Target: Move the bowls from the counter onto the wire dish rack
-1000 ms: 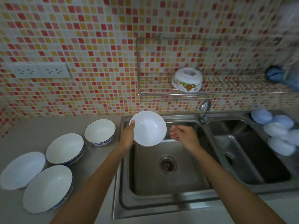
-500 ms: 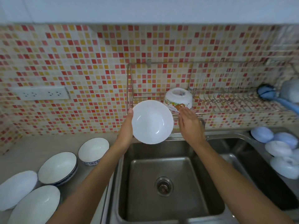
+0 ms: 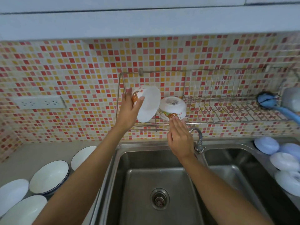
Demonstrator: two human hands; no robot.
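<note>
Bowls wait on the counter at far left. Left hand clamps a tilted bowl over the rack, beside an upturned bowl already there. Right hand, fingers loose and empty, touches that bowl's rim. Placing is underway; next, I judge, tip it rim-down onto the wires.

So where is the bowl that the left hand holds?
In the head view, the held bowl is tilted in the left hand at the left end of the wire rack, beside the upside-down bowl.
</note>
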